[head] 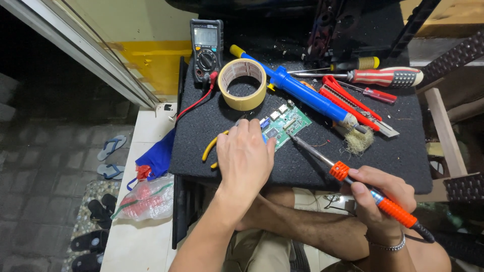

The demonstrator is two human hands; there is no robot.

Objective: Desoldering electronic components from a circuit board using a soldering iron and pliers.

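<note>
Left hand (245,153) is lying flat, fingers loose, pinning the near edge of the green circuit board (283,122) on the black foam surface (302,166). Right hand (379,197) is gripped around an orange-handled soldering iron (353,179), tip touching the board's right edge. Masking tape roll (243,83) and blue desoldering pump (302,93) sit just behind

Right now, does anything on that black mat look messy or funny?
Mostly it looks like a busy work spot. One odd bit: a frayed, tangled tuft of pale fibres lies loose on the black mat, right by the tip of the blue pump tool. Small light crumbs are also scattered near the mat's far edge.
</note>
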